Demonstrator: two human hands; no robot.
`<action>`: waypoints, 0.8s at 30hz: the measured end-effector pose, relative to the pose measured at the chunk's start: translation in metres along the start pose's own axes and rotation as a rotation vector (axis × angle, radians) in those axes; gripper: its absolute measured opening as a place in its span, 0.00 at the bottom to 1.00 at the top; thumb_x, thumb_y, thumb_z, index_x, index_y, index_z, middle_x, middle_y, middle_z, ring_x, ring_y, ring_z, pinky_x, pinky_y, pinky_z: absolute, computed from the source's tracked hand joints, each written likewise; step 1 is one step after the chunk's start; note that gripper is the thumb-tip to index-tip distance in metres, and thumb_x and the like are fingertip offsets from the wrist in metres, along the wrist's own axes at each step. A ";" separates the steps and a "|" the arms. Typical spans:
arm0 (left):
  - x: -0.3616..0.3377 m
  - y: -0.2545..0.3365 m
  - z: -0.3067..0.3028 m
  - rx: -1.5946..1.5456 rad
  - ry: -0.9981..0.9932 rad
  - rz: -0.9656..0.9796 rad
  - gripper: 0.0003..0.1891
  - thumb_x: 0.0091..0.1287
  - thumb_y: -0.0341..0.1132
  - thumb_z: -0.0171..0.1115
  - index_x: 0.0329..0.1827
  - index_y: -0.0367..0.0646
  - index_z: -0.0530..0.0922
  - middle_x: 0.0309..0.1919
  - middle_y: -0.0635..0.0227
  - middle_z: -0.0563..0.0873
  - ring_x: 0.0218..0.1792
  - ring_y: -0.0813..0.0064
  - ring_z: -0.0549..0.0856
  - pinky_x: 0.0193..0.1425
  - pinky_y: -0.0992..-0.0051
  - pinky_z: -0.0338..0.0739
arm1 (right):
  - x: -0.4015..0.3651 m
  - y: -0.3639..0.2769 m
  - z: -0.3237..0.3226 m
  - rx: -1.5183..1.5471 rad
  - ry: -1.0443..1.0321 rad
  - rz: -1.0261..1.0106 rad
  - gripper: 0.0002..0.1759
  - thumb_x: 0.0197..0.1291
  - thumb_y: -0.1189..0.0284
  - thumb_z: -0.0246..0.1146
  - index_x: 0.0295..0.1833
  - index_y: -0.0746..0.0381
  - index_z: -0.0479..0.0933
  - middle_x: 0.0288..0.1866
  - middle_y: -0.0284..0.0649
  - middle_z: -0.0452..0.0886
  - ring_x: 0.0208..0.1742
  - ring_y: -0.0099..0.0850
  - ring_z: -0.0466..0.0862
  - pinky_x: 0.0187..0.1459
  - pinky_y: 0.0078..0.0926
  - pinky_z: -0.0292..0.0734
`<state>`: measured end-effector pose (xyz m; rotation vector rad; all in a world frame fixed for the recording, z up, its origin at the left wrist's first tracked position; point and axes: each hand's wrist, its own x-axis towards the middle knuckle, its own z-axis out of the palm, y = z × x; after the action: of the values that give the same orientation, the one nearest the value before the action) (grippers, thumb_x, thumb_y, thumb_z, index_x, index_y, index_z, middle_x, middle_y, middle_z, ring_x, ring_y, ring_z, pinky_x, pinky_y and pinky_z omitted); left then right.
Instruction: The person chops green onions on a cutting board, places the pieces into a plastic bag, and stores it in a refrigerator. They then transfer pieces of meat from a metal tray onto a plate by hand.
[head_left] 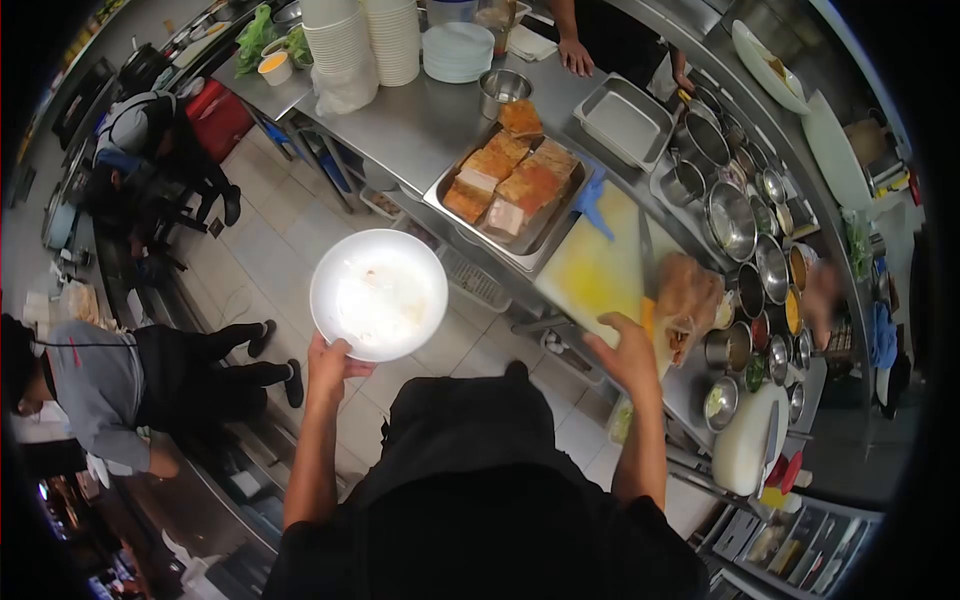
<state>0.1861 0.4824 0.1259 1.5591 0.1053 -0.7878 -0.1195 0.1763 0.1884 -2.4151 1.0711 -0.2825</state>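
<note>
My left hand [334, 368] grips the lower rim of a round white bowl [378, 300] with food smears inside, held out over the floor. Over the near edge of a pale cutting board [612, 232] stained yellow is my right hand [630, 352], thumb and fingers apart, with nothing seen in it. A knife [646, 245] lies along the board's right side, and a blue glove [594, 203] rests across its far corner. Left of the board, a metal tray [545, 252] carries several browned slabs of meat [508, 170].
Beyond the board stands a lidded-looking metal pan [627, 122]. Many steel bowls [732, 220] and a bag of food [688, 292] crowd the right counter. White plates [458, 52] and stacked tubs [338, 50] line the back. Co-workers [100, 385] stand at left; another person's hand [576, 57] rests on the far counter.
</note>
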 end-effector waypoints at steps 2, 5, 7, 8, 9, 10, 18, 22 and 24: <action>0.026 0.008 -0.013 0.006 0.023 -0.003 0.26 0.59 0.26 0.49 0.64 0.32 0.62 0.37 0.45 0.85 0.23 0.61 0.88 0.21 0.71 0.86 | 0.009 -0.005 0.037 -0.022 -0.020 0.028 0.21 0.54 0.62 0.72 0.49 0.64 0.82 0.46 0.50 0.86 0.47 0.48 0.85 0.50 0.39 0.78; 0.067 0.027 -0.012 0.012 0.026 0.042 0.25 0.59 0.28 0.52 0.61 0.33 0.63 0.35 0.48 0.85 0.24 0.60 0.88 0.23 0.69 0.86 | 0.030 -0.014 0.067 0.001 -0.096 0.019 0.19 0.53 0.62 0.71 0.46 0.64 0.82 0.42 0.51 0.86 0.45 0.49 0.85 0.48 0.42 0.78; 0.106 0.036 -0.003 -0.042 0.016 0.107 0.24 0.60 0.29 0.52 0.60 0.34 0.64 0.35 0.48 0.85 0.25 0.61 0.88 0.25 0.70 0.86 | 0.050 -0.020 0.079 0.032 -0.118 0.012 0.18 0.54 0.63 0.71 0.46 0.64 0.82 0.42 0.51 0.86 0.45 0.50 0.85 0.47 0.43 0.79; 0.125 0.040 0.004 -0.035 0.011 0.102 0.24 0.60 0.29 0.52 0.60 0.34 0.64 0.35 0.48 0.85 0.25 0.61 0.88 0.25 0.70 0.86 | 0.061 -0.023 0.083 0.035 -0.119 0.022 0.18 0.54 0.63 0.71 0.46 0.64 0.82 0.42 0.51 0.86 0.45 0.50 0.85 0.47 0.43 0.79; 0.146 0.045 0.014 -0.073 0.007 0.108 0.23 0.60 0.29 0.53 0.60 0.34 0.64 0.35 0.49 0.85 0.25 0.61 0.88 0.25 0.71 0.86 | 0.076 -0.025 0.087 0.024 -0.090 -0.005 0.18 0.54 0.63 0.71 0.45 0.64 0.82 0.42 0.51 0.86 0.45 0.50 0.85 0.47 0.43 0.79; 0.169 0.051 0.025 -0.112 0.001 0.117 0.23 0.60 0.29 0.53 0.60 0.34 0.64 0.35 0.49 0.85 0.25 0.62 0.88 0.26 0.71 0.86 | 0.094 -0.028 0.090 0.014 -0.058 -0.035 0.18 0.54 0.63 0.71 0.45 0.64 0.81 0.42 0.51 0.86 0.45 0.50 0.85 0.47 0.44 0.79; 0.320 0.068 0.114 -0.113 -0.071 0.062 0.24 0.60 0.28 0.51 0.62 0.35 0.61 0.38 0.47 0.84 0.29 0.58 0.88 0.29 0.67 0.88 | 0.279 -0.023 0.143 0.149 0.303 -0.077 0.23 0.52 0.66 0.70 0.52 0.65 0.78 0.52 0.53 0.82 0.53 0.50 0.82 0.51 0.43 0.77; 0.354 0.072 0.139 -0.100 -0.164 -0.017 0.29 0.61 0.25 0.49 0.68 0.38 0.57 0.42 0.43 0.83 0.27 0.57 0.88 0.28 0.65 0.89 | 0.364 -0.041 0.150 0.017 0.475 -0.072 0.30 0.49 0.67 0.72 0.59 0.64 0.73 0.57 0.53 0.75 0.60 0.51 0.75 0.57 0.45 0.73; 0.361 0.067 0.146 -0.081 -0.187 -0.036 0.29 0.64 0.28 0.52 0.68 0.39 0.55 0.41 0.44 0.84 0.27 0.58 0.88 0.28 0.65 0.89 | 0.383 -0.056 0.155 -0.056 0.526 -0.116 0.33 0.48 0.67 0.73 0.60 0.63 0.71 0.56 0.53 0.73 0.60 0.52 0.73 0.58 0.46 0.72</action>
<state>0.4328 0.2006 -0.0004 1.4034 0.0281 -0.9422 0.2309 -0.0215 0.0811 -2.5211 1.1580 -0.9812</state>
